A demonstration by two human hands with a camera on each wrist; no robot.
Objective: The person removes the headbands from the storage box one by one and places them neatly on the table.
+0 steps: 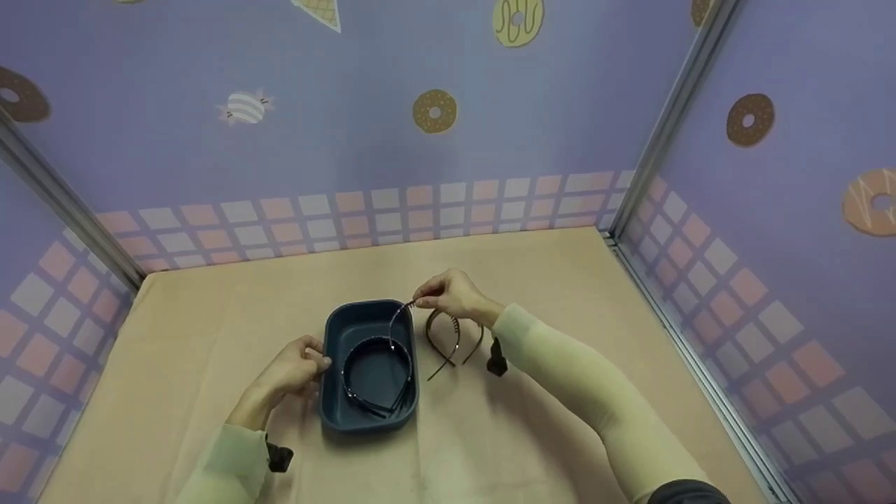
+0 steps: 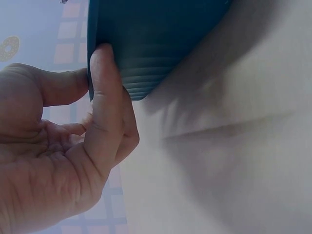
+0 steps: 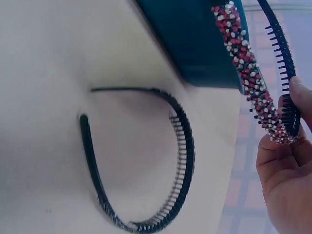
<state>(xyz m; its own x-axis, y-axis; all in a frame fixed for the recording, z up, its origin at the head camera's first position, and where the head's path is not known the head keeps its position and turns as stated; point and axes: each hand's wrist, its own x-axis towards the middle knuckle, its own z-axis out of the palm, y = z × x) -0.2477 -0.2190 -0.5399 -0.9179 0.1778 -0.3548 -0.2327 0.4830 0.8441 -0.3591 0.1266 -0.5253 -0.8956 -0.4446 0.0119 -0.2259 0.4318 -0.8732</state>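
Note:
My right hand [image 1: 455, 294] pinches a toothed headband [image 3: 246, 66] covered in red and white beads at its curved top. This headband hangs over the right side of a dark blue rectangular box [image 1: 329, 413], its lower end above the inside. With thumb and fingers on either side of the wall, my left hand [image 1: 297, 364] pinches the box's left rim. Dark headbands [image 1: 378, 341] lie overlapping inside; how many cannot be told. On the table right of the box lies a black toothed headband [image 3: 183, 161], partly under my right hand in the head view.
A pale cloth covers the table [image 1: 210, 315], with a crease visible. Patterned purple panels [image 1: 350, 140] stand at the back and both sides, joined by metal posts [image 1: 658, 140]. Black wrist mounts [image 1: 497, 360] hang below both sleeves.

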